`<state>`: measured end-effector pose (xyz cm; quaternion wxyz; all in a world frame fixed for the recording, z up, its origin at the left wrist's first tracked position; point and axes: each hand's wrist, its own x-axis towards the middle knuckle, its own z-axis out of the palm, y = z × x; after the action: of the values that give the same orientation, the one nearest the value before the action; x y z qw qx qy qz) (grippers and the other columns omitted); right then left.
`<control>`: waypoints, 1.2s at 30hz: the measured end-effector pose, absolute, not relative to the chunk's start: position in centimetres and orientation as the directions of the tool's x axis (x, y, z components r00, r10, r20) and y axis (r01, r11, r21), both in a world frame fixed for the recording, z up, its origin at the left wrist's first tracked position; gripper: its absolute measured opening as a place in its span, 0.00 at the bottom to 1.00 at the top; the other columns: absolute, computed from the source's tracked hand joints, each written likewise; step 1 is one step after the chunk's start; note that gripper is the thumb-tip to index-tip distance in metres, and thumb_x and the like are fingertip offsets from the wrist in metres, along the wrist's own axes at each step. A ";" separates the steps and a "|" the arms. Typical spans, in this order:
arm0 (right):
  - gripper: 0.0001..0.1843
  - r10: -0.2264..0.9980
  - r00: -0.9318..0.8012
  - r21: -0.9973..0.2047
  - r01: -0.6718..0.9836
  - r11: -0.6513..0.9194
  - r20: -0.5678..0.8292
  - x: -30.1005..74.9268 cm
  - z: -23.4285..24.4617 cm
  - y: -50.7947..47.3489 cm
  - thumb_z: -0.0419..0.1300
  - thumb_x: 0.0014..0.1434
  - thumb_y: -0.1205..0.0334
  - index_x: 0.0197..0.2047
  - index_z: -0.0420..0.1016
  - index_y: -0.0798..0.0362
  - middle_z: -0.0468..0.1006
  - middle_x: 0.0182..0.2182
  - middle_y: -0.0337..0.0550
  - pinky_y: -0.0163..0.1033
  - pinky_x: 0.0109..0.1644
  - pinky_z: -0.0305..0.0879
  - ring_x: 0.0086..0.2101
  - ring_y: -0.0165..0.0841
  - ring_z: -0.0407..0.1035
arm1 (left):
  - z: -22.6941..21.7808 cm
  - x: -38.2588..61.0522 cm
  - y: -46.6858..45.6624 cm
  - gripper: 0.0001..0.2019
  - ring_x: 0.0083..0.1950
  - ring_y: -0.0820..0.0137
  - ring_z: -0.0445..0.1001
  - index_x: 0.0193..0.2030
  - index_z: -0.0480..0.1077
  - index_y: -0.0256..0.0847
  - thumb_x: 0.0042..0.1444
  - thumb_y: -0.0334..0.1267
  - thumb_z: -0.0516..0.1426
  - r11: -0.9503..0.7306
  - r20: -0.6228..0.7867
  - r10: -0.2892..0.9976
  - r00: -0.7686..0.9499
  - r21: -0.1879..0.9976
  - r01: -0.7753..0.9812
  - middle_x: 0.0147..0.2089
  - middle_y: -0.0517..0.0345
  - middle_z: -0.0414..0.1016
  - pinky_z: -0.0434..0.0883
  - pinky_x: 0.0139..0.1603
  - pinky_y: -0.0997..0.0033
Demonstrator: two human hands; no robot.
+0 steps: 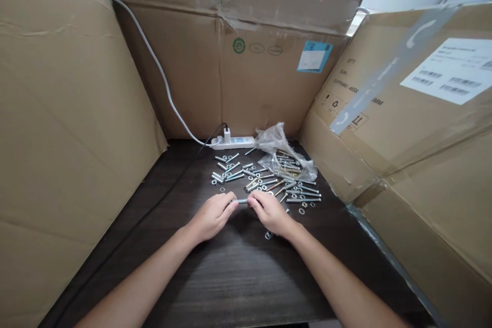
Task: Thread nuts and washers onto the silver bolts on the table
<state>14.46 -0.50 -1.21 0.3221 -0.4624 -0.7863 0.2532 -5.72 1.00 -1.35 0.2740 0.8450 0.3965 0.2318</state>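
Note:
Between my two hands lies a silvery metal bolt (pixel 242 201), held level above the dark table. My left hand (pixel 213 215) pinches its left end with thumb and fingers. At the other end, my right hand (pixel 272 212) is closed round it, and both tips of the bolt are hidden by fingers. Whether a sleeve or nut is on it, I cannot tell. Just beyond my hands lie loose bolts (pixel 307 200), metal sleeves and washers (pixel 302 211). A few small rings (pixel 268 235) rest near my right wrist.
A clear plastic bag (pixel 286 151) with more bolts lies at the back right. Behind stands a white power strip (pixel 246 142) with a plug; a black cable (pixel 165 195) runs across the table's left side. Cardboard walls (pixel 184 72) enclose the left, back and right.

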 end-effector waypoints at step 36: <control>0.16 0.892 0.165 -0.357 0.934 -0.004 0.421 27.8 -4.6 9.6 0.49 0.56 0.66 0.45 0.73 0.56 0.76 0.39 0.51 0.43 0.46 0.61 0.38 0.39 0.68 | -1.7 -7.6 2.8 0.09 0.36 0.70 0.66 0.34 0.65 0.41 0.62 0.36 0.45 -0.509 0.119 0.821 0.559 0.597 0.620 0.33 0.60 0.69 0.62 0.38 0.72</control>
<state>27.80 9.57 -4.60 0.2856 -0.7077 -0.6452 -0.0369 -7.62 2.83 -1.71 0.2532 0.8457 0.4260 0.1979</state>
